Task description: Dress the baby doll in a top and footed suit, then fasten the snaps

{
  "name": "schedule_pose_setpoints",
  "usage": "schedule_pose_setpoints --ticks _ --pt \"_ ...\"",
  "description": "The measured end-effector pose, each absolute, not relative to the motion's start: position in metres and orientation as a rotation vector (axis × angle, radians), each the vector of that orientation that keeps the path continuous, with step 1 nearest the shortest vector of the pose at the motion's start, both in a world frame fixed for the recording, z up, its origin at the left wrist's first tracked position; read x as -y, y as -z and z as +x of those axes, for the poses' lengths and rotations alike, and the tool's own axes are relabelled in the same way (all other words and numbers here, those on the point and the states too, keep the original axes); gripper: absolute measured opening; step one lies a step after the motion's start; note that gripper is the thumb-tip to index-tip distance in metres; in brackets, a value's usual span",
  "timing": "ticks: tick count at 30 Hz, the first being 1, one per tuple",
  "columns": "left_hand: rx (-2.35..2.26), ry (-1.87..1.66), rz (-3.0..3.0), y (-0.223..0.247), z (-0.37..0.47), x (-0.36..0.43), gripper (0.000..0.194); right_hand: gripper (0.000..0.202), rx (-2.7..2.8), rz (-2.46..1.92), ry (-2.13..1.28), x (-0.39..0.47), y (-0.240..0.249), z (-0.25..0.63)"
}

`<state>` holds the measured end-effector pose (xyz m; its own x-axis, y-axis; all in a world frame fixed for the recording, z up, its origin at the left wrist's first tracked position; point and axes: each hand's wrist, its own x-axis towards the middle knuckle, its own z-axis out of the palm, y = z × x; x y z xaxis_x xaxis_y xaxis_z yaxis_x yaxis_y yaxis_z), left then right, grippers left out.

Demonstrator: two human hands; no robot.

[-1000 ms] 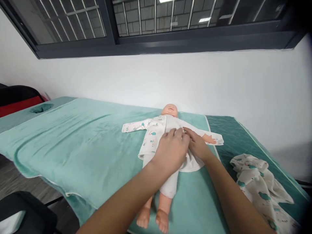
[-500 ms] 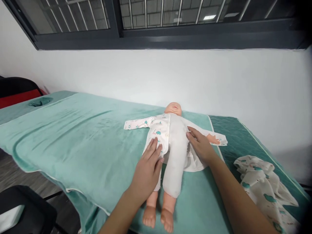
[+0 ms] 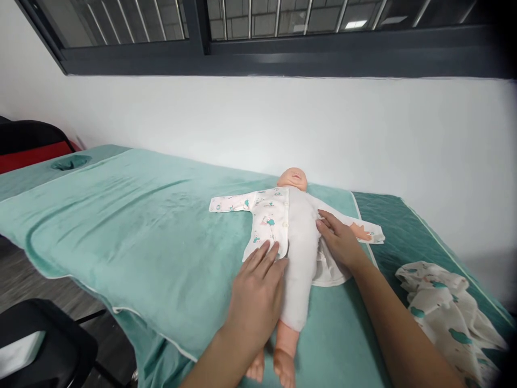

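Note:
A baby doll (image 3: 287,330) lies on its back, head toward the wall, its white-covered body (image 3: 301,258) showing on one side. A white printed jacket (image 3: 269,218) is on it. One front panel lies across the doll's chest; the other side is spread out beneath my right hand. My left hand (image 3: 258,293) rests flat with fingers stretched over the panel's lower edge and the top of a leg, which it partly hides. Beside the doll's waist, my right hand (image 3: 339,242) has its fingers extended, fingertips against the white body. One doll hand shows near a sleeve end.
A light green blanket (image 3: 121,231) covers the bed, with darker green quilted cloth (image 3: 379,215) at right. Crumpled printed fabric (image 3: 448,312) lies there. A black chair (image 3: 52,334) holding a white object (image 3: 22,353) stands lower left. A wall and barred window are behind.
My left hand has slid down the jacket panel toward the hem and leg, uncovering more print. My right hand stays at the doll's side. The view has shifted slightly.

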<state>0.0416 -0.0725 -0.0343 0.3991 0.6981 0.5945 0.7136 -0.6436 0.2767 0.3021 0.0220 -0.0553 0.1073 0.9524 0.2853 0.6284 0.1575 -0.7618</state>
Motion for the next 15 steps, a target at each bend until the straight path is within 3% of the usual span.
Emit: schedule_pose_setpoints --ticks 15 --pt "1.581 1.289 -2.424 0.0332 0.0397 0.0778 0.041 0.059 1.594 -1.572 -0.478 -0.0224 0.0545 0.3008"
